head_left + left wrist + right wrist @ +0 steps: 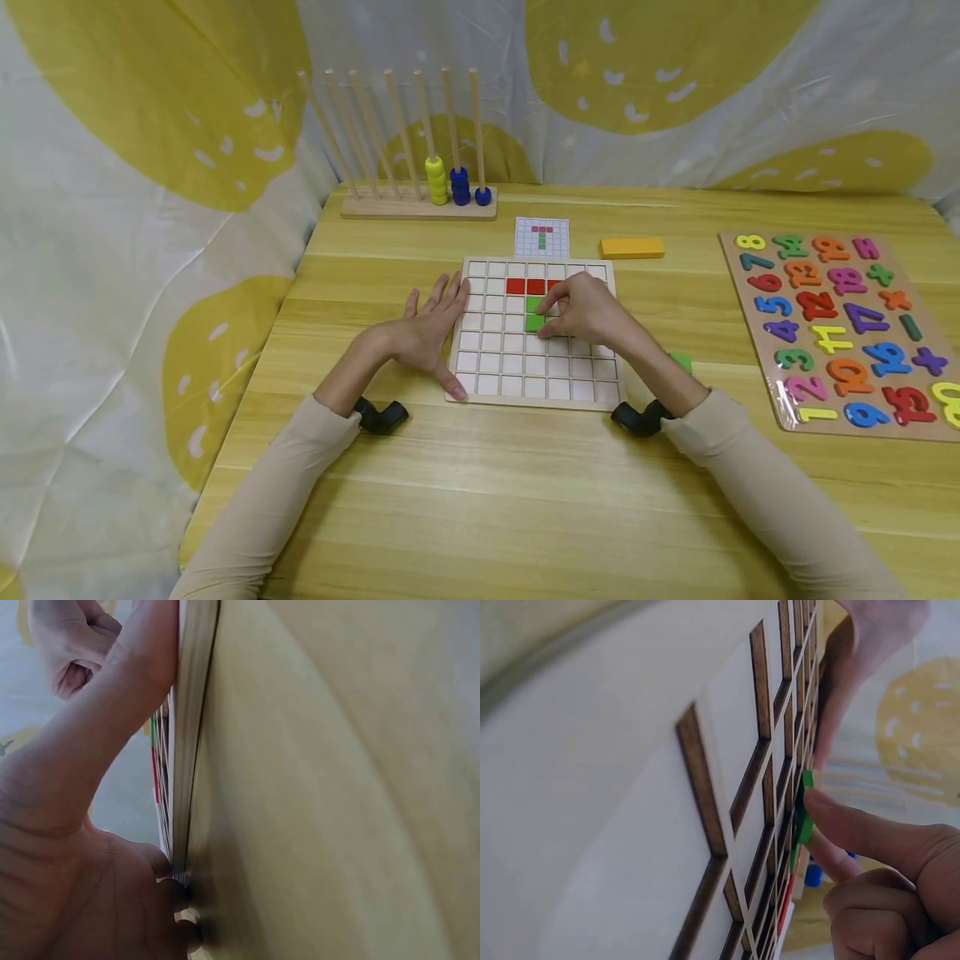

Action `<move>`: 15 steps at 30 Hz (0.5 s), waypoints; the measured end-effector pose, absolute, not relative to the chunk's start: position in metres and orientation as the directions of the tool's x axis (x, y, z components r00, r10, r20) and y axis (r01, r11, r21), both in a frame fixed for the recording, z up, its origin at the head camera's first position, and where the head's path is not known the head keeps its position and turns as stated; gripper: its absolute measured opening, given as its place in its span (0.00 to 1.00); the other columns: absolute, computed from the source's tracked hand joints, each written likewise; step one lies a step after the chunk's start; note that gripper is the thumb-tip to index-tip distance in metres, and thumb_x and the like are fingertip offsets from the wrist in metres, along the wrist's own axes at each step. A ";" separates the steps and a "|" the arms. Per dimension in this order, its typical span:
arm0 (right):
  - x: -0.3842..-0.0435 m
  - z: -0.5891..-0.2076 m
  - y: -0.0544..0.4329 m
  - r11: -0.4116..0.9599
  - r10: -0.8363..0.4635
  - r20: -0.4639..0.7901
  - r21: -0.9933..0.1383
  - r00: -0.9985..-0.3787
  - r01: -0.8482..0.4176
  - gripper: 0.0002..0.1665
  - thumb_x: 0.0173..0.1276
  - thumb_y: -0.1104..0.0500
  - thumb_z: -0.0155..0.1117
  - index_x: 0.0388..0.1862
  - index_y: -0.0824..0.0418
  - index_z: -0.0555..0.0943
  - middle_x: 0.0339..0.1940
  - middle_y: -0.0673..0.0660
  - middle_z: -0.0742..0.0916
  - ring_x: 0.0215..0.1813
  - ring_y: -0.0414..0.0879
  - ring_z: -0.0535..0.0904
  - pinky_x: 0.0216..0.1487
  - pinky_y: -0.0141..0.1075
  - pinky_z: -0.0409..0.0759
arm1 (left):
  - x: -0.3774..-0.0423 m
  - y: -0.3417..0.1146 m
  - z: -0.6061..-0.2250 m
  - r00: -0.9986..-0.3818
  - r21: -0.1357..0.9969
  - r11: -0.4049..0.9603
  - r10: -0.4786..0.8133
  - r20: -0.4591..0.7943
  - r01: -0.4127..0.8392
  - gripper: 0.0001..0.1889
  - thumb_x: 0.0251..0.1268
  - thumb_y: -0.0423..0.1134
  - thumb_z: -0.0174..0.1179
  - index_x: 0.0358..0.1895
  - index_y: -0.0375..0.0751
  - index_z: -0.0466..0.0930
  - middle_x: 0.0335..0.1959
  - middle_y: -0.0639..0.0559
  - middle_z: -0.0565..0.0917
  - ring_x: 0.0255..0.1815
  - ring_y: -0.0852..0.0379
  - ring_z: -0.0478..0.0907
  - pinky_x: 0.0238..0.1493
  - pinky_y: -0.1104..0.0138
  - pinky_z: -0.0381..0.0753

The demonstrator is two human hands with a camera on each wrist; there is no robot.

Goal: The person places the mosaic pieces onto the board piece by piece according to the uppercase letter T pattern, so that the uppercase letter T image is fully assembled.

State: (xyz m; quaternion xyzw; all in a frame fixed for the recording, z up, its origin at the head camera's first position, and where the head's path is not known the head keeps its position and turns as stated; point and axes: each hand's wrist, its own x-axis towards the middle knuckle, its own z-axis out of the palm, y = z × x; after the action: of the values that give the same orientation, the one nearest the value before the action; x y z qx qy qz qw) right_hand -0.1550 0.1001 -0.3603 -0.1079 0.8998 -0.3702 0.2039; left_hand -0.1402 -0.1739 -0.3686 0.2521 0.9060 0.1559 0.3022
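A wooden grid board with white squares lies flat in the middle of the table. Along its left edge rests my left hand, fingers spread and straight, with the thumb at the near left corner. My right hand is over the board and pinches a green square tile between thumb and index finger; the right wrist view shows that tile tilted at the grid. Just beyond it sits another green tile. Red tiles form a row above, its right end partly hidden by the right hand.
Behind the board lies a small pattern card with a red and green T. An orange block is right of it, a bead abacus back left, a number puzzle board at right. Another green piece shows beside the right forearm.
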 end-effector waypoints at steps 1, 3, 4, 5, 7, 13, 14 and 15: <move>-0.155 -0.360 0.100 0.704 -0.342 -0.286 -0.709 -0.895 -0.042 0.16 0.55 0.62 0.84 0.43 0.64 0.91 0.13 0.48 0.69 0.22 0.43 0.64 0.28 0.33 0.61 | -0.140 -0.174 -0.368 -0.690 0.435 0.824 0.551 -0.469 0.362 0.86 0.39 0.63 0.83 0.81 0.39 0.14 0.82 0.43 0.12 0.83 0.43 0.09 0.78 0.36 0.15; -0.156 -0.361 0.101 0.703 -0.332 -0.288 -0.711 -0.898 -0.032 0.16 0.54 0.61 0.84 0.41 0.63 0.91 0.13 0.48 0.69 0.23 0.43 0.65 0.29 0.34 0.61 | -0.140 -0.174 -0.368 -0.690 0.436 0.825 0.550 -0.470 0.361 0.86 0.39 0.62 0.83 0.81 0.39 0.14 0.82 0.43 0.12 0.83 0.43 0.09 0.78 0.36 0.15; -0.156 -0.361 0.102 0.700 -0.327 -0.290 -0.714 -0.899 -0.025 0.16 0.54 0.61 0.85 0.41 0.62 0.92 0.14 0.48 0.69 0.24 0.44 0.65 0.29 0.34 0.61 | -0.140 -0.174 -0.367 -0.690 0.435 0.825 0.549 -0.471 0.360 0.86 0.39 0.62 0.83 0.81 0.39 0.14 0.82 0.43 0.12 0.83 0.43 0.09 0.78 0.36 0.15; -0.156 -0.362 0.102 0.697 -0.324 -0.291 -0.717 -0.900 -0.019 0.16 0.53 0.61 0.85 0.41 0.62 0.92 0.14 0.48 0.70 0.25 0.44 0.65 0.29 0.34 0.61 | -0.140 -0.174 -0.367 -0.691 0.435 0.825 0.549 -0.471 0.360 0.86 0.39 0.62 0.83 0.81 0.39 0.14 0.82 0.43 0.12 0.83 0.43 0.09 0.78 0.36 0.15; -0.157 -0.364 0.104 0.687 -0.315 -0.295 -0.726 -0.902 -0.002 0.16 0.52 0.60 0.85 0.40 0.61 0.92 0.15 0.49 0.71 0.26 0.45 0.66 0.30 0.35 0.61 | -0.140 -0.174 -0.367 -0.691 0.433 0.826 0.549 -0.471 0.360 0.86 0.39 0.62 0.83 0.81 0.39 0.14 0.82 0.43 0.12 0.83 0.43 0.09 0.78 0.36 0.15; -0.157 -0.369 0.106 0.663 -0.302 -0.287 -0.749 -0.909 0.017 0.16 0.50 0.60 0.87 0.39 0.59 0.93 0.15 0.49 0.72 0.27 0.47 0.67 0.31 0.36 0.61 | -0.140 -0.174 -0.367 -0.688 0.426 0.827 0.549 -0.474 0.367 0.85 0.40 0.62 0.83 0.81 0.38 0.14 0.82 0.43 0.12 0.83 0.43 0.09 0.79 0.36 0.15; -0.157 -0.369 0.106 0.661 -0.302 -0.283 -0.750 -0.910 0.014 0.16 0.50 0.60 0.87 0.39 0.59 0.93 0.16 0.49 0.71 0.27 0.47 0.67 0.31 0.36 0.61 | -0.140 -0.173 -0.367 -0.687 0.426 0.827 0.549 -0.475 0.366 0.85 0.40 0.62 0.83 0.81 0.38 0.14 0.82 0.43 0.12 0.83 0.43 0.09 0.78 0.36 0.15; -0.157 -0.369 0.107 0.658 -0.302 -0.278 -0.753 -0.912 0.011 0.16 0.50 0.60 0.87 0.39 0.59 0.93 0.17 0.49 0.71 0.26 0.46 0.66 0.30 0.35 0.60 | -0.140 -0.173 -0.368 -0.688 0.426 0.827 0.549 -0.475 0.366 0.85 0.40 0.62 0.83 0.81 0.38 0.14 0.82 0.43 0.12 0.83 0.43 0.09 0.78 0.36 0.15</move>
State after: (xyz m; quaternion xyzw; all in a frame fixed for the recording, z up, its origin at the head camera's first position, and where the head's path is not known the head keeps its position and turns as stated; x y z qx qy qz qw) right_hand -0.1569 0.1065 -0.3690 -0.0817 0.8899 -0.4051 0.1932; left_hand -0.1397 -0.1735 -0.3676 0.2524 0.9063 0.1503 0.3040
